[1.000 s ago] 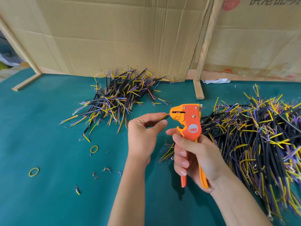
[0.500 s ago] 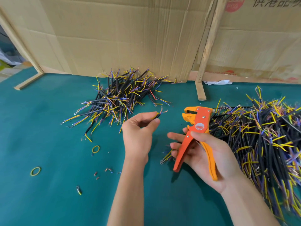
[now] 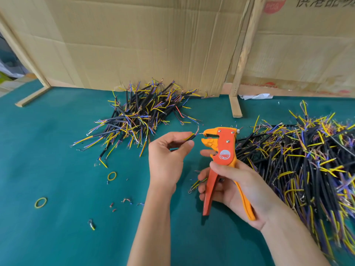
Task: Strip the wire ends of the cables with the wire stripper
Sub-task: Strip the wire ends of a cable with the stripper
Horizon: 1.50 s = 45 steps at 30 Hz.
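Now, cable pinched in left hand fingers, stripper beside.

the cardboard wall carries cut-off black chinese characters, "供港" legible at the top right; its red round stamp is too blurred to read.

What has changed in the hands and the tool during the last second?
The wire stripper let the cable go: its handles, squeezed together before, spread apart, and its head drew back to the right, then came near the wire tip again. The left hand still pinches the cable, the right hand still holds the stripper. Both cable piles and the rubber bands lie unchanged.
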{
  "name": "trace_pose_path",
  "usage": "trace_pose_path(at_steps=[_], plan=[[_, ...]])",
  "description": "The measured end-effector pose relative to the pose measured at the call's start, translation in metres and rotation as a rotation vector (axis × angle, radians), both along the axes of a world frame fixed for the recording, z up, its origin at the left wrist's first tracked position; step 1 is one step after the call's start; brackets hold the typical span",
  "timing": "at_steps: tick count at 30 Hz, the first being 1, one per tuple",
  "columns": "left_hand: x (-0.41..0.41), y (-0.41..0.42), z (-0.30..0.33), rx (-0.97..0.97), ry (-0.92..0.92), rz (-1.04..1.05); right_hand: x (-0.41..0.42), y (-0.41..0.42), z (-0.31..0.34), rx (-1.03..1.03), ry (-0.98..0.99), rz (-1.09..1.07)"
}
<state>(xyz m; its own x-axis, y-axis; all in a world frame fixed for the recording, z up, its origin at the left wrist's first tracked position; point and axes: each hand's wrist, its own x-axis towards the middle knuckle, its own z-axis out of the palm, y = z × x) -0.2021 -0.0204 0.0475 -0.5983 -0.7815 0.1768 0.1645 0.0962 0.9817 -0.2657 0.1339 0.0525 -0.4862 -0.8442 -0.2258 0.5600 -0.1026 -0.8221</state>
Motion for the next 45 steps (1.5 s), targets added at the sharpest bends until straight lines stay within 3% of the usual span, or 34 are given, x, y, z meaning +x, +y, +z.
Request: trace_pose_path(at_steps=[10, 18, 22, 25, 29, 36, 45], plan=[[-0.001, 0.002, 0.000, -0.042, -0.034, -0.020, 0.004, 0.000, 0.001, -0.057, 0.030, 0.045], [-0.004, 0.008, 0.000, -0.060, -0.041, -0.015, 0.009, -0.010, -0.004, -0.047, 0.019, -0.147], [-0.003, 0.004, 0.000, -0.030, -0.010, 0.063, 0.002, -0.004, -0.003, -0.128, -0.094, -0.142], [-0.002, 0.003, 0.000, -0.018, 0.012, 0.121, -0.007, 0.006, -0.001, -0.097, -0.057, -0.053], [-0.003, 0.003, -0.002, -0.092, 0.005, 0.175, -0.007, 0.012, 0.000, -0.061, -0.060, 0.102], [-0.001, 0.006, 0.000, -0.289, -0.035, 0.136, -0.003, 0.004, 0.000, -0.080, -0.152, 0.095], [-0.002, 0.008, -0.004, -0.645, -0.120, 0.153, -0.007, 0.006, 0.000, -0.065, -0.134, 0.091]])
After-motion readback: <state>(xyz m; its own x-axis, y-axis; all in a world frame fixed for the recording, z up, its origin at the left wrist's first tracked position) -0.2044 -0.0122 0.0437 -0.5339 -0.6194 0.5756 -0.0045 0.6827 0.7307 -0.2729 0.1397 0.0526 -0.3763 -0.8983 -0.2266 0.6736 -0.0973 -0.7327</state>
